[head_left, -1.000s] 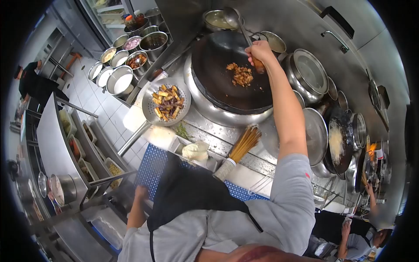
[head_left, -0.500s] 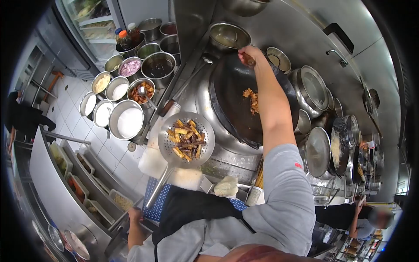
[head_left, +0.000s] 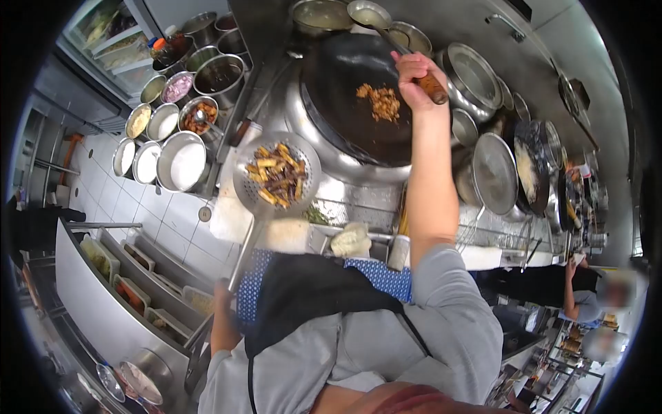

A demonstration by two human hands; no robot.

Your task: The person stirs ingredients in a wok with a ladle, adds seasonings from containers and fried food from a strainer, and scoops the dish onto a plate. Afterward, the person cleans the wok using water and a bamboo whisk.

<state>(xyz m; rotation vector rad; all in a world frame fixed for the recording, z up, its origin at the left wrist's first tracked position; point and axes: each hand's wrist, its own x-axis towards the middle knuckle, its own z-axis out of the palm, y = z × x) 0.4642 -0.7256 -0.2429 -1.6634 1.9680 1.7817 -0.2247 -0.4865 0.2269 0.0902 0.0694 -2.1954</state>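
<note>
Head view: right hand (head_left: 418, 77) wraps round a ladle (head_left: 389, 38) near the wok (head_left: 336, 91); left hand (head_left: 222, 297) is blurred, its grip unclear.

Free room over wok (head_left: 336, 90), forearm (head_left: 433, 179) at right

Right fingers (head_left: 412, 67) around ladle handle (head_left: 433, 90); browned bits (head_left: 381, 102) in wok (head_left: 336, 86); left hand (head_left: 223, 298), blurred, by strainer handle (head_left: 246, 252).

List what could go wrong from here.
Spill: the metal ladle with a brown wooden grip, held in the right hand, appears to carry pale liquid that could slop outside the round black wok.
Knock: the round perforated metal strainer has its long handle jutting toward the person, near the blurred left hand; a bump could scatter the brown-and-yellow food strips.
</note>
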